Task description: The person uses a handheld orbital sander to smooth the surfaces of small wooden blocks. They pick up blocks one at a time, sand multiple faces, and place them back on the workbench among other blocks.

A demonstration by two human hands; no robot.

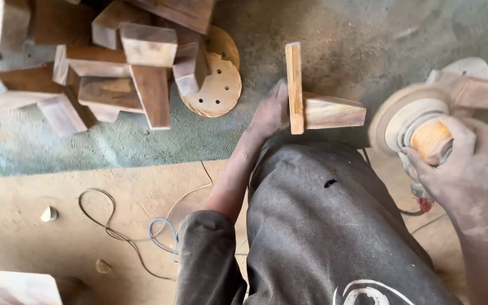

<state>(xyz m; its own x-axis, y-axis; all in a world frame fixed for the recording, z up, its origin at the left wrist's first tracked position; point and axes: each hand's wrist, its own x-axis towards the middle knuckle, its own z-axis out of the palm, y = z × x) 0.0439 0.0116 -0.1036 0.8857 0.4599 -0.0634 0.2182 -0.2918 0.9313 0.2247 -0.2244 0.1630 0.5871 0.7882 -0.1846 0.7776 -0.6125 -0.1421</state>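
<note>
The left hand (269,113) grips a T-shaped wooden piece (317,99) from its left side, fingers curled against the thin flat board that forms the cross of the T. That board stands on edge with its long axis running up and down the view, away from the person. The thicker wedge-like block joined to it points off to the right, toward the sander (419,127). The piece sits just above the person's knee (317,186), over the dusty floor (368,39).

The right hand (458,164) is wrapped around the body of the sander — its fingers close over the orange, rounded housing. The round sanding pad faces left toward the wooden piece and looks blurred; the two are near but apart.

To the upper left lies a heap of wooden blocks (125,68) on a green mat (86,147), with a stack of round sanding discs (218,85) — pierced with small holes — just beside it. Thin cords (142,231) loop across the dust-covered floor near the lower left.
</note>
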